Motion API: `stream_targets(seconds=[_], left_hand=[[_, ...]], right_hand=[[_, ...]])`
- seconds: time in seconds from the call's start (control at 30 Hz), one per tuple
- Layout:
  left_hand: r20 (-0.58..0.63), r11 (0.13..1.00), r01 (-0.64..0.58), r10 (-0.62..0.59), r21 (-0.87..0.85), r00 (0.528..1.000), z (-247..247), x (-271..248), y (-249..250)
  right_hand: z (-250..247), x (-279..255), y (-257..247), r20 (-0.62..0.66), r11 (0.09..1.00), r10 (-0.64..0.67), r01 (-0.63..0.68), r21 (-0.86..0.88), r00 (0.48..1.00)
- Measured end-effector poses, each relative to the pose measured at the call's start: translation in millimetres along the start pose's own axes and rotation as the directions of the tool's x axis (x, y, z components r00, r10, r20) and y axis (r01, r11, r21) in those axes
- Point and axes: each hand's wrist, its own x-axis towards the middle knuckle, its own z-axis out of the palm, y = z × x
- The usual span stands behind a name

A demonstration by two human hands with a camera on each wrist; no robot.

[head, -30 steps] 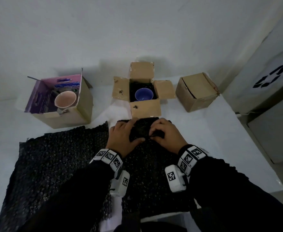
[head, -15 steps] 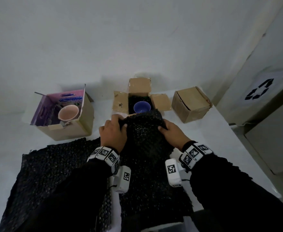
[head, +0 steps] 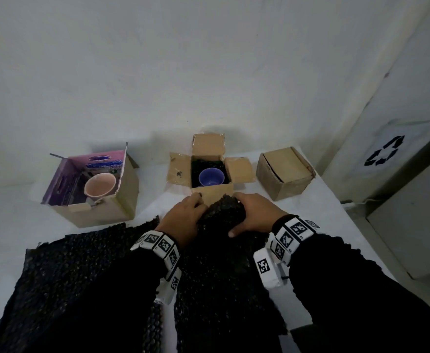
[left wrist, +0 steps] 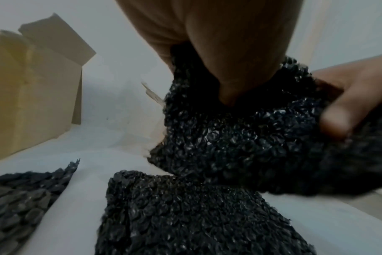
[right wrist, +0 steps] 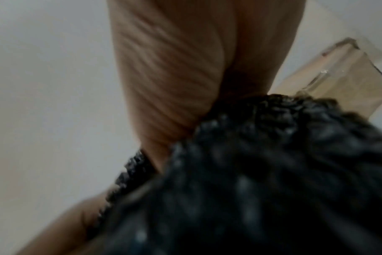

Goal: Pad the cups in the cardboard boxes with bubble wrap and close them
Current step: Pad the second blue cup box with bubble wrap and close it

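Note:
A black bubble wrap sheet (head: 224, 253) lies on the white table, its far end bunched up between both hands. My left hand (head: 183, 217) grips the bunch from the left and my right hand (head: 254, 215) grips it from the right, thumb underneath. Just beyond the hands stands an open cardboard box (head: 178, 169) holding a blue cup (head: 211, 176) on dark padding. In the left wrist view the left thumb (left wrist: 233, 69) presses into the bubble wrap (left wrist: 229, 141). The right wrist view is blurred, with bubble wrap (right wrist: 251, 172) filling it.
At the left stands a second open box (head: 122, 197) with a purple lining and a pink cup (head: 99, 184). A closed cardboard box (head: 283, 171) sits at the right. Another black bubble wrap sheet (head: 68, 271) lies at the front left. A grey bin (head: 412, 200) stands beyond the table's right edge.
Both hands lifted the far end of the sheet off the table, then gathered it into a tighter bunch in front of the blue cup's box.

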Motion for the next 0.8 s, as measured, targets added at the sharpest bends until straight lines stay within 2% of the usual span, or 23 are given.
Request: stream_targets(seconds=[0.07,0.13,0.27,0.4,0.5,0.57,0.67,0.73,0.8], left_hand=[[0.076,0.998,0.068,-0.066,-0.016,0.995,-2.5,3.8,2.7],[0.137,0.993,0.114,-0.11,-0.021,0.984,-6.3,7.4,6.7],[0.142,0.977,0.192,-0.178,-0.094,0.974,-9.9,7.2,1.4],[0.007,0.998,0.052,-0.052,-0.041,0.999,-13.8,6.6,-3.3],[-0.141,0.994,0.072,-0.084,-0.084,0.986,-16.6,21.0,-9.7],[-0.207,0.999,0.05,-0.052,-0.017,0.977,-18.4,31.5,-17.0],[-0.182,0.999,0.017,-0.011,0.036,0.983,-28.2,42.9,-23.5],[-0.139,0.995,0.092,-0.086,0.032,0.987,-36.2,50.4,-24.8],[-0.116,0.991,0.103,-0.093,0.081,0.989,-40.9,60.3,-26.5]], right_hand=[[0.8,4.4,6.4,0.024,0.963,0.038,-0.03,-0.268,0.999],[1.3,5.9,9.6,-0.01,0.929,0.055,-0.055,-0.366,0.998],[-3.5,6.7,18.7,-0.027,0.96,0.092,-0.096,-0.262,0.995],[-13.2,9.3,14.8,-0.036,0.983,0.109,-0.113,-0.145,0.993],[-18.9,17.4,12.8,-0.072,0.989,0.126,-0.131,-0.076,0.989],[-24.0,22.9,12.0,-0.054,0.993,0.114,-0.114,-0.003,0.992],[-29.4,35.8,16.0,0.0,0.979,0.133,-0.132,0.155,0.991],[-35.8,49.8,22.9,-0.003,0.984,0.158,-0.157,0.089,0.987],[-45.1,60.0,22.6,0.003,0.99,0.108,-0.107,-0.093,0.994]])
